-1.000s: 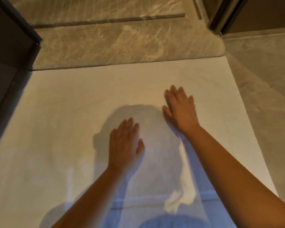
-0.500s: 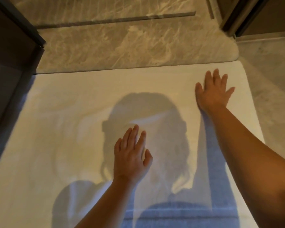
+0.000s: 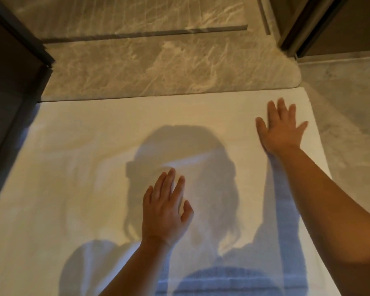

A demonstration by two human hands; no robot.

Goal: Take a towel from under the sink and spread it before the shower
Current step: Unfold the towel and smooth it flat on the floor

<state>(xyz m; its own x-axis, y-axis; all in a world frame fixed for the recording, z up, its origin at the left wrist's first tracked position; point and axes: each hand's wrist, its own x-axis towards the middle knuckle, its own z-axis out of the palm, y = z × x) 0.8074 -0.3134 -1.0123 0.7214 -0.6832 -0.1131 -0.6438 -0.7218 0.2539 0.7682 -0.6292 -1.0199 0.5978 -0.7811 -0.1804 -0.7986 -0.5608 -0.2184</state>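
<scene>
Your towel [image 3: 77, 189] already lies flat on the floor, its far edge run along the marble step [image 3: 158, 77] of the shower and its left edge against the dark frame [image 3: 19, 116]. So the risk now is undoing good work: press and slide too hard with either palm and you could drag the cloth off that far edge or push a ridge into it. Faint creases show left of centre, and a sideways sweep might deepen them rather than clear them. Your right hand [image 3: 281, 131] rests near the far right corner, fingers spread wide and flat on the cloth, gripping nothing. Your left hand [image 3: 165, 212] lies near the middle, fingers straight and only slightly parted, thumb out — also flat, also holding nothing. Lift off cleanly rather than dragging.
</scene>
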